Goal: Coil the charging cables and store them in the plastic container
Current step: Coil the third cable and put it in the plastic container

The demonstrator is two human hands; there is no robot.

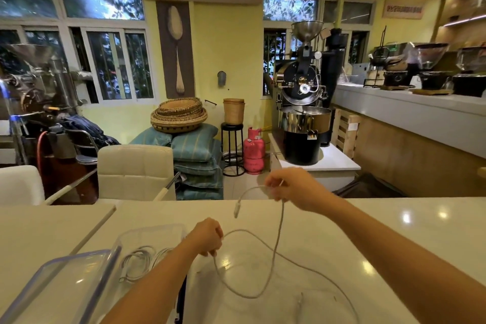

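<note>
A long white charging cable (278, 239) hangs in loose loops above the pale table (394, 231). My right hand (289, 187) is raised over the table's far edge and pinches the cable near one end; its white plug (237, 211) dangles to the left of that hand. My left hand (206, 238) is lower and nearer, closed on another stretch of the same cable. The clear plastic container (151, 234) stands left of my left forearm, with coiled white cables (139, 260) inside. Its clear lid (65, 279) with a blue rim leans at the container's left.
White chairs (135, 171) stand behind the table's far edge. Beyond are stacked cushions with woven baskets (181, 116), a pink gas cylinder (253, 150), a coffee roaster (305, 113) and a long counter (420, 118) on the right.
</note>
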